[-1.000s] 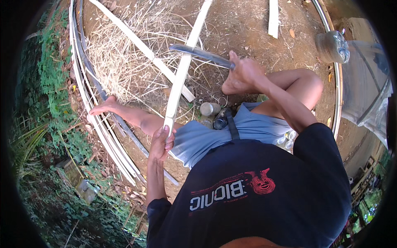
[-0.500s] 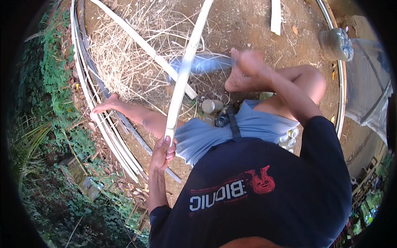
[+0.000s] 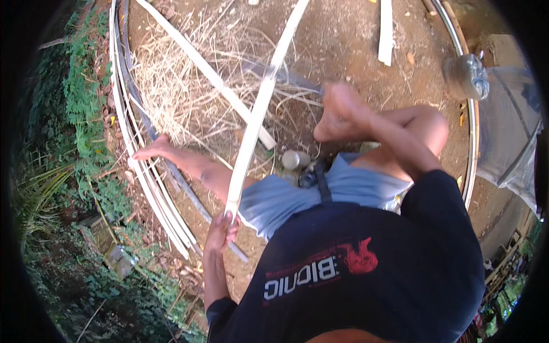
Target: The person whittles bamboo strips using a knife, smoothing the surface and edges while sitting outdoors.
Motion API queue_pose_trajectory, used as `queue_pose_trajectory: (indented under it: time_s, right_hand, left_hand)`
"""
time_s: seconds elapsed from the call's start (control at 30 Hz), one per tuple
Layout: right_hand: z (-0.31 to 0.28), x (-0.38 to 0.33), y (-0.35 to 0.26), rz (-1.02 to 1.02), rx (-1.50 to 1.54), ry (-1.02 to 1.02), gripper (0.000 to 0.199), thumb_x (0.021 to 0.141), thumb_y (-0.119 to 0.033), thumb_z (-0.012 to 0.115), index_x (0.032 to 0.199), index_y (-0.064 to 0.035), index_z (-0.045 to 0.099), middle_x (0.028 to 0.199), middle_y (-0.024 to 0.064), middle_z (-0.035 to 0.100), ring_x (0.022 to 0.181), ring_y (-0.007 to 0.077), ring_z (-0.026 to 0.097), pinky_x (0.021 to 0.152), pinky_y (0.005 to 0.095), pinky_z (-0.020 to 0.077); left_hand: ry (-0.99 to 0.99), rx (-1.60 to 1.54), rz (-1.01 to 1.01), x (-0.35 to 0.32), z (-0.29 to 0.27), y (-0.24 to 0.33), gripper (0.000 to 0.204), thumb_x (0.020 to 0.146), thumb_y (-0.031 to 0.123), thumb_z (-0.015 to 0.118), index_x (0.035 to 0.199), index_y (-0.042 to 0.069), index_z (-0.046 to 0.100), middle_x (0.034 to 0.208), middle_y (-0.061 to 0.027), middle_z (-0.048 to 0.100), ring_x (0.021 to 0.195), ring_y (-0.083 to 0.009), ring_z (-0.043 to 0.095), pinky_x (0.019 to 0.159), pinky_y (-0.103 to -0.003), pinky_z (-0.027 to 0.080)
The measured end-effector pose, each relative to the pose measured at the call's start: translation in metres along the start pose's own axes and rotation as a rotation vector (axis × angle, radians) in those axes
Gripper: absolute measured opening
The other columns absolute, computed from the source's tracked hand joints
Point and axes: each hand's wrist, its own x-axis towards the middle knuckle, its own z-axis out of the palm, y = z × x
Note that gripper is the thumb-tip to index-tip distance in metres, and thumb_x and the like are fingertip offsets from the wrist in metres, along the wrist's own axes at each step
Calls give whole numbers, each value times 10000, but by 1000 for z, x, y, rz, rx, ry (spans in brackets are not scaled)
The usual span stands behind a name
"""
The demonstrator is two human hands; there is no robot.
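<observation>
My left hand (image 3: 221, 228) grips the lower end of a long pale bamboo strip (image 3: 257, 120) that runs up and to the right, out of the top of the view. My right hand (image 3: 338, 108) is closed on the handle of a large knife, whose blade (image 3: 280, 74) is blurred and reaches left to the strip, crossing it about midway. I sit on bare soil with my left leg stretched out and my left foot (image 3: 151, 150) resting by a bundle of strips.
A curved bundle of long pale strips (image 3: 143, 171) lies along the left. Dry shavings (image 3: 177, 91) are heaped beside it, with another strip (image 3: 211, 80) across them. A small grey jar (image 3: 294, 159) stands by my lap, a clear bottle (image 3: 466, 77) at right, green plants (image 3: 80, 114) at left.
The knife blade has gone from sharp to blurred while staying across the strip. The strip's upper part has swung slightly to the right, and my right hand has shifted a little.
</observation>
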Motion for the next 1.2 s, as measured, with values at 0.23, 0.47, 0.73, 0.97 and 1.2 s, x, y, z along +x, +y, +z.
queue_pose_trajectory:
  time_s: [0.23, 0.47, 0.73, 0.97, 1.2]
  right_hand:
    - [3, 36, 68, 338, 108, -15, 347, 811, -325, 622, 1015, -53, 693, 898, 246, 683, 822, 374, 688, 670, 460, 534]
    - [31, 19, 28, 337, 525, -180, 294, 798, -239, 583, 953, -19, 703, 923, 246, 681, 870, 404, 671, 763, 480, 523]
    - [65, 6, 30, 359, 485, -192, 328, 813, -269, 562, 977, -11, 682, 893, 253, 675, 862, 424, 655, 801, 485, 508]
    - [77, 14, 34, 290, 358, -179, 359, 825, -274, 556, 1048, -10, 653, 921, 257, 673, 908, 422, 647, 825, 493, 506]
    - [58, -6, -19, 448, 535, -39, 339, 830, -261, 539, 1054, -18, 619, 1188, 331, 552, 1073, 457, 571, 918, 526, 456]
  left_hand:
    - [-143, 80, 29, -14, -5, -5, 389, 1001, 407, 494, 915, 31, 548, 596, 38, 406, 467, -48, 336, 418, -191, 267]
    - [-218, 283, 56, -3, -35, -59, 448, 980, 458, 505, 1024, 22, 602, 706, -60, 636, 606, -155, 595, 628, -297, 468]
    - [140, 976, 47, 16, -31, 16, 423, 962, 409, 563, 1220, 79, 619, 769, -96, 707, 784, -173, 679, 795, -337, 512]
    - [274, 1084, 397, 122, 29, 6, 454, 989, 376, 507, 1228, -3, 584, 1120, -286, 626, 1009, -334, 644, 864, -397, 501]
    - [131, 279, 176, 132, 69, 3, 360, 987, 379, 526, 968, 26, 596, 612, -31, 555, 474, -104, 493, 475, -222, 436]
